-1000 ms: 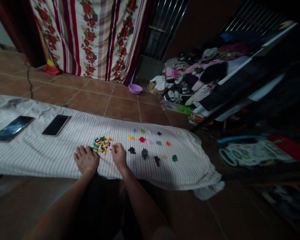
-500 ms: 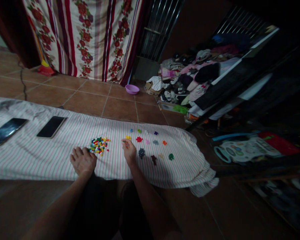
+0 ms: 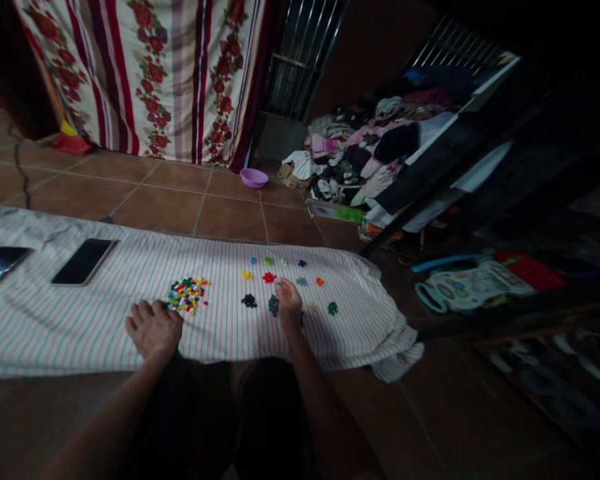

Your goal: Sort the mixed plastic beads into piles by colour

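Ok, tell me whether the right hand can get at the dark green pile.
Probably yes: the right hand is near the dark green pile, and the beige pile between them looks low enough to pass over.

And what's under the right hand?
Striped cloth shows around the right hand. Dark grey pieces show at its left, beige pieces at its right; anything directly below is covered.

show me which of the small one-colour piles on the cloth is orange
The orange pile is at the right-hand end of the middle row, just right of the grey pile. Its colour sets it apart: no other pile is bright orange.
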The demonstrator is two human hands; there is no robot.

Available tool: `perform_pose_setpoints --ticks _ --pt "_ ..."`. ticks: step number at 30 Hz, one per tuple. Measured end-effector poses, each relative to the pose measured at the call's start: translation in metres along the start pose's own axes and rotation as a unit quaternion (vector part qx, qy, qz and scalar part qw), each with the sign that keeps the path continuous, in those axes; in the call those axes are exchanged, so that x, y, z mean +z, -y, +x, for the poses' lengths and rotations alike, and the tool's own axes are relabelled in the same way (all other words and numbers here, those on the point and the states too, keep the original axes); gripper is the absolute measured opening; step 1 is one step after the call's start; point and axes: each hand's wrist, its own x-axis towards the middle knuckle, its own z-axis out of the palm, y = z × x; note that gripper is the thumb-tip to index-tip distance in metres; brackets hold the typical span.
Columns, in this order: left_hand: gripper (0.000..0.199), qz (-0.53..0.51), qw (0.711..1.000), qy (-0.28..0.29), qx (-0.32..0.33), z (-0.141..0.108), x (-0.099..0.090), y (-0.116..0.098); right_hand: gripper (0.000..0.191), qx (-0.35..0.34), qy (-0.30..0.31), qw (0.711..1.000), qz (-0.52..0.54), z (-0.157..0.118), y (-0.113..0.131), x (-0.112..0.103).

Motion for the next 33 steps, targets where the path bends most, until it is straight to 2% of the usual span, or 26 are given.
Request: perform_pose_setpoints --ticks 4,9,14,18,23,33 --pt "0.044 -0.027 1.0 0.004 -0.009 0.0 0.0 -0.001 0.033 0.012 -0.07 0.997 -0.037 0.018 -0.016 -0.031" --pt "0.044 -0.042 0.999 0.0 -0.013 -0.001 0.003 -0.001 0.029 0.028 -0.118 0.987 -0.102 0.032 -0.034 -0.076" --pt "0.042 -0.035 0.999 -0.006 -0.016 -0.001 0.001 -0.002 0.029 0.055 -0.174 0.968 -0.172 0.033 -0.048 -0.123" --pt "0.042 -0.02 1.0 -0.005 -0.011 -0.001 0.0 -0.002 0.031 0.046 -0.213 0.951 -0.22 0.028 -0.058 -0.148" --pt "0.043 -0.001 1.0 -0.009 0.001 0.0 0.002 0.0 0.034 0.053 -0.217 0.941 -0.254 0.025 -0.071 -0.159" --pt "0.043 0.009 1.0 -0.011 -0.002 -0.002 -0.002 -0.004 0.039 0.047 -0.214 0.934 -0.283 0.024 -0.078 -0.154"
